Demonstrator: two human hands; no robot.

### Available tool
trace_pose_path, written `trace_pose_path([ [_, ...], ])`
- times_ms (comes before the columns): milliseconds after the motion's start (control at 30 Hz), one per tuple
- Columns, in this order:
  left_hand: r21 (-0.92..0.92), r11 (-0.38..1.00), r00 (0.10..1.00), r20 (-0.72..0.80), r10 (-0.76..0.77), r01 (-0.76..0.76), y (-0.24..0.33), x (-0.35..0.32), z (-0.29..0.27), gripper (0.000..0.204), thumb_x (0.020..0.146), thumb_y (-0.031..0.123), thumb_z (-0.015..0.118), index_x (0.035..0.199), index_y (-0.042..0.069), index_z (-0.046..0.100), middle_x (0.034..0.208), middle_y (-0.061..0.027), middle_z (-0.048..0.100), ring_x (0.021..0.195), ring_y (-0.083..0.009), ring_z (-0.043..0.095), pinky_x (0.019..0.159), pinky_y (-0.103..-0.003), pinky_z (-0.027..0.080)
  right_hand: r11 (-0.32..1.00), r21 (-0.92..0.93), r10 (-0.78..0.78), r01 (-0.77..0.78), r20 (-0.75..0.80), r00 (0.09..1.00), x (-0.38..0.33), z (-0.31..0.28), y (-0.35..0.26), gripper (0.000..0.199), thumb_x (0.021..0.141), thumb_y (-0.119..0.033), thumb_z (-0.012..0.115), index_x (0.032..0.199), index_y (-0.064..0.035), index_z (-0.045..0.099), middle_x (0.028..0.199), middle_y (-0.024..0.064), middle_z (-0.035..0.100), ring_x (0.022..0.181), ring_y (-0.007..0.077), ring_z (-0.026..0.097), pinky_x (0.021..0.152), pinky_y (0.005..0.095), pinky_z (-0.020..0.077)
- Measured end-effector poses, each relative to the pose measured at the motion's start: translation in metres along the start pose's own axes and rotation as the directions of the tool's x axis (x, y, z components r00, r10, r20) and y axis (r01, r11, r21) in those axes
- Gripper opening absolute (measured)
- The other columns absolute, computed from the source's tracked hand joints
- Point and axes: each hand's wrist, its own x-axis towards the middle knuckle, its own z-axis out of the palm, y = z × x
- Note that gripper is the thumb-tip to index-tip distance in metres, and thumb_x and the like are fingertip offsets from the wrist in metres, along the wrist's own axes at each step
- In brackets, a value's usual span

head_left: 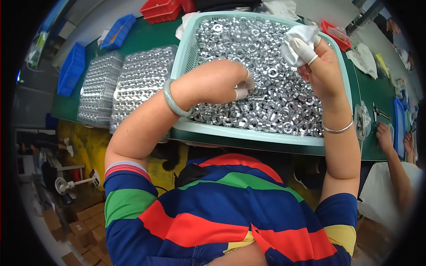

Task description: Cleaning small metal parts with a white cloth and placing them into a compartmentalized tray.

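In front of me a pale green basket [248,134] holds a deep heap of shiny metal rings [266,80]. My left hand [224,82] reaches over the basket's left side, its fingertips in white finger cots curled together down at the rings. What lies between those fingers, if anything, is hidden. Raised over the basket's right side, my right hand [326,73] grips a bunched white cloth [290,51]. White finger cots cover some of its fingertips too.
Left of the basket stand two stacks of clear plastic trays [144,73] filled with rings. Blue bins [72,68] and red bins [160,11] sit around the green table [62,106]. At the right, another person's hand [384,136] is near a caliper [380,113].
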Motion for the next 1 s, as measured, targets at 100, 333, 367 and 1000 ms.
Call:
trace_pose_path([
  [100,0.003,0.999,0.994,-0.097,-0.049,0.049,-0.001,0.020,0.006,0.016,0.071,0.011,0.060,0.086,0.006,0.062,0.080,-0.0127,0.059,0.077,-0.0285,0.057,0.069,-0.036,0.045,1.000,-0.003,0.011,-0.011,0.009,1.000,0.003,-0.007,0.000,0.019,0.079,-0.020,0.059,0.091,-0.0049,0.057,0.063,-0.0028,0.053,0.045,0.0011,0.040,0.038,0.0155,0.0294],
  [333,-0.148,0.987,0.995,-0.076,-0.070,0.058,-0.004,0.034,-0.001,0.018,0.070,0.007,0.062,0.088,0.004,0.061,0.086,-0.0106,0.061,0.075,-0.0208,0.059,0.067,-0.029,0.047,1.000,-0.007,-0.030,0.030,0.012,0.999,0.008,-0.013,-0.004,0.019,0.080,-0.020,0.058,0.092,-0.0057,0.058,0.065,-0.0026,0.054,0.044,0.0010,0.039,0.037,0.0149,0.0283],
  [367,-0.241,0.969,0.989,-0.118,-0.089,0.059,-0.004,0.032,-0.003,0.019,0.070,0.005,0.063,0.089,0.004,0.061,0.087,-0.0100,0.061,0.074,-0.0186,0.060,0.067,-0.027,0.047,0.999,-0.007,-0.039,0.039,0.009,0.999,0.007,-0.013,-0.007,0.019,0.080,-0.020,0.058,0.092,-0.0057,0.058,0.065,-0.0026,0.054,0.044,0.0010,0.039,0.037,0.0149,0.0283],
  [1000,-0.982,-0.128,0.990,-0.136,-0.037,-0.139,0.013,0.042,-0.027,0.016,0.076,0.007,0.060,0.092,0.003,0.058,0.090,-0.0054,0.059,0.082,-0.0138,0.057,0.072,-0.026,0.047,0.927,-0.068,-0.336,0.369,0.289,0.896,0.004,-0.005,-0.014,0.018,0.073,-0.004,0.065,0.085,-0.0047,0.051,0.081,0.0034,0.055,0.064,0.0089,0.054,0.053,0.0203,0.0447],
])
